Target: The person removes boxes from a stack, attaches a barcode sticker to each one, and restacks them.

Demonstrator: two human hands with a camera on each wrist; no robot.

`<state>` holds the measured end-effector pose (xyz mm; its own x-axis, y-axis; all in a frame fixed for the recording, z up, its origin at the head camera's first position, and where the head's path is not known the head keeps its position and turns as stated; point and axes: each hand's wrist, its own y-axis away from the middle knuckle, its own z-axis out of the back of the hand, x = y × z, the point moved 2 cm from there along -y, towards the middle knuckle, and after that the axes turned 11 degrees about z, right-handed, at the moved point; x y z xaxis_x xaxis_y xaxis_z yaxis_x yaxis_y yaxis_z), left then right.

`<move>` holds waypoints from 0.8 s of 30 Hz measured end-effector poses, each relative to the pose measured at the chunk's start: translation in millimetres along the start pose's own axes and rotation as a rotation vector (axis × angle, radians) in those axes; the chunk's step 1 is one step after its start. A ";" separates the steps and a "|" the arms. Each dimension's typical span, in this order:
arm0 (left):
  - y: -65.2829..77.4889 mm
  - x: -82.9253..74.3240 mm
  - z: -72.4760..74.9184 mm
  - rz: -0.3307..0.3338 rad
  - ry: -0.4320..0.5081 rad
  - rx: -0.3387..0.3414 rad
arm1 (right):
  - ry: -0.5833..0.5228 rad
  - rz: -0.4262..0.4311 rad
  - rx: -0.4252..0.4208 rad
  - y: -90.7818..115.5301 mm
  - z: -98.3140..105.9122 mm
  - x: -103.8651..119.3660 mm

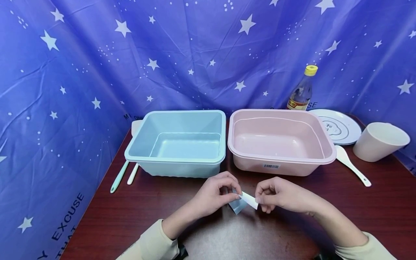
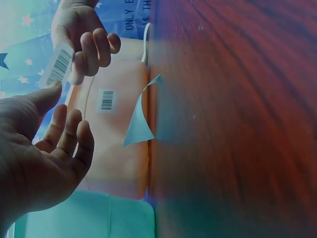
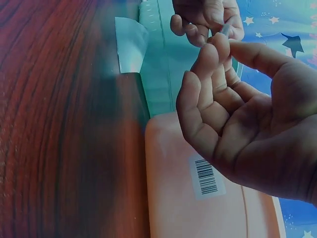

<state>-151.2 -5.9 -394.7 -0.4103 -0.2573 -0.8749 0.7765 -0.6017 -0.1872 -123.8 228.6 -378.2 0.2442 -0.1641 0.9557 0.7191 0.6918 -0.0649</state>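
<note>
White barcode label [image 1: 250, 200] hangs above the reddish table [image 1: 269, 234], its long axis bridging the person's left hand [image 1: 217, 194] and right hand [image 1: 283, 195], each pinching one end, the right end nearer the body.

"EXCUSE" [image 1: 68, 212], "ONLY" [image 2: 129, 20] on starry curtain [image 1: 201, 50]

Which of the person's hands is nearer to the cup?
Right. The right hand is in front of the pink tub, left of the cup; the left hand is farther left, near the blue tub.
</note>
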 end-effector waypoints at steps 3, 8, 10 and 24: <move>-0.2 -0.4 0.7 0.035 0.028 -0.027 | 0.022 0.000 -0.028 -1.1 2.4 -1.0; -0.6 0.9 1.5 0.153 0.085 -0.056 | 0.093 0.006 -0.182 -3.0 8.9 -1.8; -0.7 1.9 1.9 0.216 0.116 -0.064 | 0.123 0.015 -0.255 -3.3 10.2 -1.0; 1.2 4.3 5.6 0.400 0.328 -0.141 | 0.426 0.213 -0.496 -14.8 -13.0 3.2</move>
<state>-154.7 -12.0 -396.2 0.0845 -0.1829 -0.9795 0.9074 -0.3920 0.1515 -125.2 208.7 -377.9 0.5747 -0.3930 0.7178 0.8151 0.3530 -0.4593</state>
